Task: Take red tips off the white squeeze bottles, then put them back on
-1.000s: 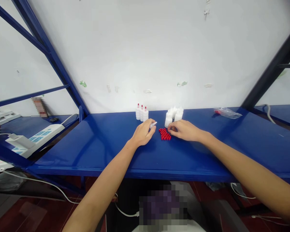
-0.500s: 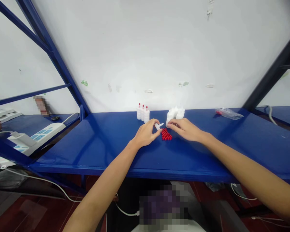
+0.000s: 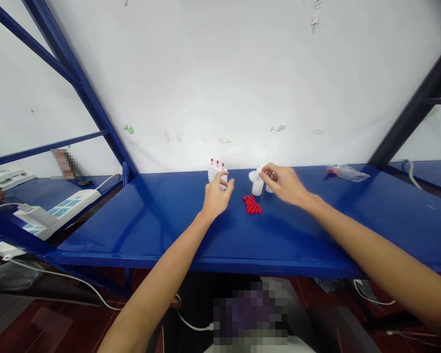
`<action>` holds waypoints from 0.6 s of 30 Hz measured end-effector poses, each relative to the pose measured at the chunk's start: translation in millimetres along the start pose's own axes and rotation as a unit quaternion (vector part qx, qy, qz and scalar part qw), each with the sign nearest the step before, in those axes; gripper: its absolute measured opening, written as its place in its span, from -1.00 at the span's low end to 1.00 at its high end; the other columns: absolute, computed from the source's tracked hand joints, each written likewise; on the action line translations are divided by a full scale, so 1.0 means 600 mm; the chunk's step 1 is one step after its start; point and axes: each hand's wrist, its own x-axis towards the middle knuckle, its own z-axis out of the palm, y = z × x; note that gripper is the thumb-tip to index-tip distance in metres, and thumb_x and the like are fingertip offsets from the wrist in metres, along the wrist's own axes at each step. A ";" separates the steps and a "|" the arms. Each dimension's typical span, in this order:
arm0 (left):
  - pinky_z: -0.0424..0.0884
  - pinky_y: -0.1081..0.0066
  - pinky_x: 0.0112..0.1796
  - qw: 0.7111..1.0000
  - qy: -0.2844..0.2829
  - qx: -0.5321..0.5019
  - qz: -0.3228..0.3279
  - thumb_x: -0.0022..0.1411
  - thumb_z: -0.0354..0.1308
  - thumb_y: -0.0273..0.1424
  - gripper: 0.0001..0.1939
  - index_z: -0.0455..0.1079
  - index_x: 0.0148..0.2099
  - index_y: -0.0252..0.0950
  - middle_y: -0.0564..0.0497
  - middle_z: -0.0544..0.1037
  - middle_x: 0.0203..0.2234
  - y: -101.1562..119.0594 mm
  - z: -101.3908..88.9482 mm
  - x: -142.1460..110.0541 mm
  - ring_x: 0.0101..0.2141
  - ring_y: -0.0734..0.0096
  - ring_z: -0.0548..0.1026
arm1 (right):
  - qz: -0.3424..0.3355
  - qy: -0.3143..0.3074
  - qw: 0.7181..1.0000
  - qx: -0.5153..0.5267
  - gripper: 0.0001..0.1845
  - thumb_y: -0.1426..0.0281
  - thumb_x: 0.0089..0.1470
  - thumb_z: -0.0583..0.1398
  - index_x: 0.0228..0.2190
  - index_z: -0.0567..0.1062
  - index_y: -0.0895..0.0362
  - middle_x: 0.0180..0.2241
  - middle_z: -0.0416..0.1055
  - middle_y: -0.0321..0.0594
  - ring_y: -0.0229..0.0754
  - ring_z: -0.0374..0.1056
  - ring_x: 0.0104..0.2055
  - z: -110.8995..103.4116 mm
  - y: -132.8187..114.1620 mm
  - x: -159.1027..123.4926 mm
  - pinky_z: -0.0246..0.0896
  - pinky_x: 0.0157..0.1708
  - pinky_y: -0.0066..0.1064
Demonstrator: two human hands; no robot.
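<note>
At the frame's centre, a gap runs between the left hand and the right hand; red caps lie low at its near end, and white bottles narrow its right side. Red-capped bottles stand just beyond the left hand. The blue table offers wide passage left of centre; at right, the forearm crosses it.

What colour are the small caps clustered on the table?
The caps are red, seen best in the head view.

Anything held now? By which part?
Right hand: a tilted white bottle, apparently by its nozzle end. Left hand: can't tell whether it holds anything.
</note>
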 end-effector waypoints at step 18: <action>0.29 0.38 -0.33 0.982 -0.007 0.185 -0.037 0.25 0.13 -0.06 -0.59 0.45 0.05 -0.12 0.02 0.52 -0.49 -0.056 -0.013 0.064 -0.40 0.23 0.50 | 0.075 -0.086 0.986 -0.124 -0.65 0.21 0.17 0.07 -0.46 0.53 0.14 -0.45 0.52 -0.12 -0.13 0.36 -0.40 -0.006 0.017 0.048 0.07 -0.44 -0.35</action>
